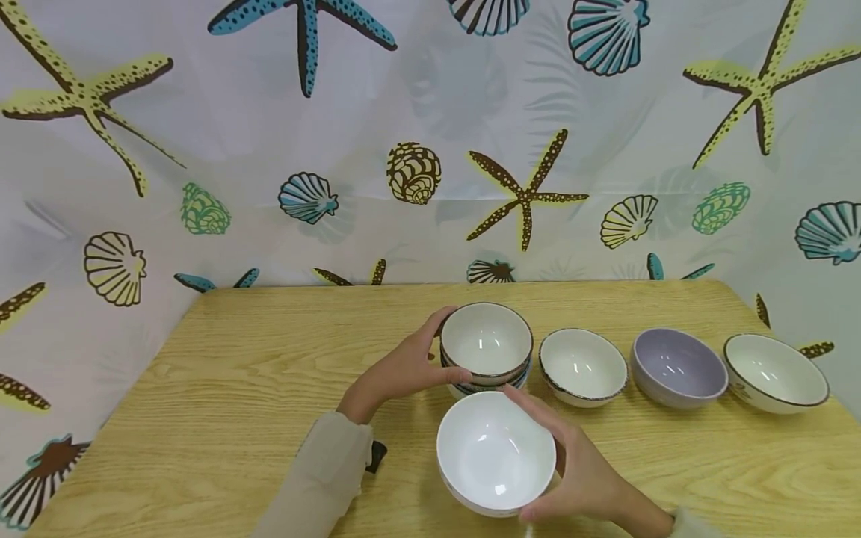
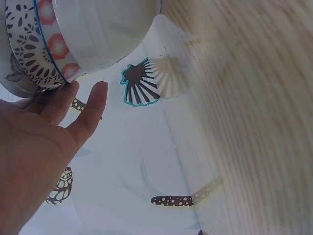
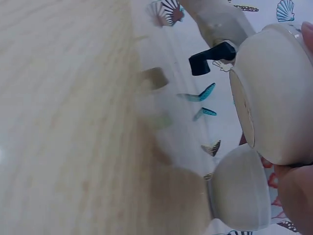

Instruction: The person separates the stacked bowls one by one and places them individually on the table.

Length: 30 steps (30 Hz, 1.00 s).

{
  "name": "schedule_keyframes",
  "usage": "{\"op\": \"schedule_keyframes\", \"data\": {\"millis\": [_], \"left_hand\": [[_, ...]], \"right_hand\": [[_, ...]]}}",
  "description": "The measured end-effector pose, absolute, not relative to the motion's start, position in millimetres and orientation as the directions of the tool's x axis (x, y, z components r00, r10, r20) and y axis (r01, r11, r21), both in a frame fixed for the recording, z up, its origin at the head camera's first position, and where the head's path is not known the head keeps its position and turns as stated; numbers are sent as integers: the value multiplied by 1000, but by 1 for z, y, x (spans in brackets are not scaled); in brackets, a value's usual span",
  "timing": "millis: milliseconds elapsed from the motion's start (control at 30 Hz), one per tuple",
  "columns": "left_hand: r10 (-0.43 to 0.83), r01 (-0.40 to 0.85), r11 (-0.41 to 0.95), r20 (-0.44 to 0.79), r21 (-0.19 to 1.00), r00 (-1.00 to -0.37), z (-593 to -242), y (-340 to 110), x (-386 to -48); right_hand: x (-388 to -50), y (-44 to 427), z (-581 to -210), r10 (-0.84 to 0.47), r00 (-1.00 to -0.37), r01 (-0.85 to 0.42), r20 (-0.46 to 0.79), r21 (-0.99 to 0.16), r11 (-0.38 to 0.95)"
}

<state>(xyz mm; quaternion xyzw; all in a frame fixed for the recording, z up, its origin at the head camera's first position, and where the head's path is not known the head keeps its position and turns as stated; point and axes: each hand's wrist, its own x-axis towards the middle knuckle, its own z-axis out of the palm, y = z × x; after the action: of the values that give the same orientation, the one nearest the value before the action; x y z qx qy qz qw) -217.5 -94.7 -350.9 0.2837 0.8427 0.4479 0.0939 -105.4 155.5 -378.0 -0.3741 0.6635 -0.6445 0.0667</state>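
Note:
A stack of bowls (image 1: 486, 342), with a white, dark-rimmed one on top, stands near the middle of the wooden table. My left hand (image 1: 412, 365) grips its left side, thumb at the front and fingers behind. In the left wrist view, fingers of the left hand (image 2: 44, 142) lie against the patterned stack (image 2: 46, 44). In front of the stack, my right hand (image 1: 580, 465) holds a plain white bowl (image 1: 496, 452) by its right side, tilted. The right wrist view shows this bowl (image 3: 276, 93) off the table, with the stack (image 3: 242, 188) beyond it.
To the right of the stack are a white bowl with a dark rim (image 1: 582, 366), a purple bowl (image 1: 679, 368) and another white bowl (image 1: 776, 373), in a row. Behind the wooden table (image 1: 269, 344) hangs a cloth (image 1: 255, 134) printed with shells and starfish.

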Motion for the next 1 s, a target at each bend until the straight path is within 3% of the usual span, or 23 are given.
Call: {"op": "schedule_keyframes", "data": {"millis": [400, 600, 1000], "left_hand": [[563, 378, 436, 80, 817, -822, -353, -94, -215], [560, 380, 448, 77, 809, -825, -352, -95, -216], [561, 377, 451, 71, 809, -824, -352, -95, -218]], "right_hand": [[-100, 156, -401, -589, -744, -345, 314, -936, -63], [-99, 155, -403, -590, -762, -348, 268, -937, 23], [-101, 157, -415, -587, -765, -364, 263, -930, 58]]}}
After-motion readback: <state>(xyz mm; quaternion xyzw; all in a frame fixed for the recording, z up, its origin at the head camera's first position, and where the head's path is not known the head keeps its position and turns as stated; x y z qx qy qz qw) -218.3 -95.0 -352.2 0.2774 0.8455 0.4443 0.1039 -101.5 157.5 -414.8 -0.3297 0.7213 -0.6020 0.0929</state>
